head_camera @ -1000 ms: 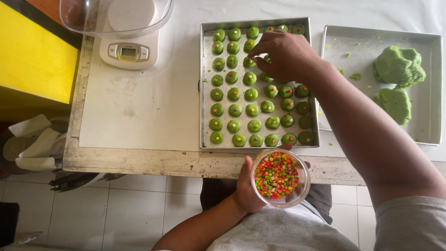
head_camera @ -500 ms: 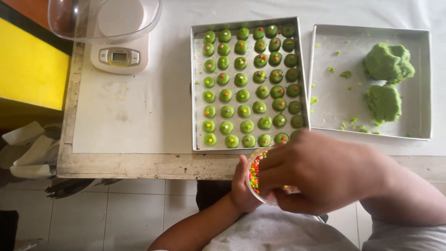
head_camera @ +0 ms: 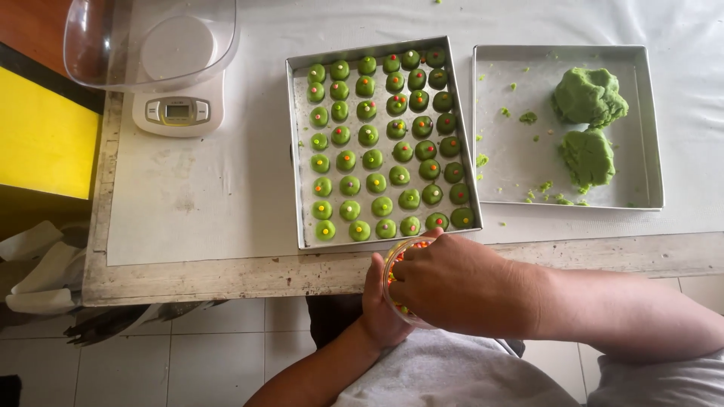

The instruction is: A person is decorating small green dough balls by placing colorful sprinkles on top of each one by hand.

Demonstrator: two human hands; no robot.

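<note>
My left hand (head_camera: 379, 310) holds a small clear bowl (head_camera: 397, 260) of coloured candy pieces below the table's front edge. My right hand (head_camera: 460, 285) lies over the bowl with its fingers down among the candies and hides most of it; whether the fingers pinch a piece is hidden. Just beyond, a square metal tray (head_camera: 296, 151) carries several rows of small green dough balls (head_camera: 377, 158), each with a coloured dot on top.
A second metal tray (head_camera: 513, 162) to the right holds two lumps of green dough (head_camera: 590, 95) and crumbs. A white kitchen scale (head_camera: 179, 111) with a clear bowl (head_camera: 151, 41) stands at the back left. White cloth covers the table (head_camera: 211, 275); a yellow surface (head_camera: 45, 139) lies left.
My right hand left the tray of dough balls, came back toward me and went down into the candy bowl. The left hand kept the bowl in place.
</note>
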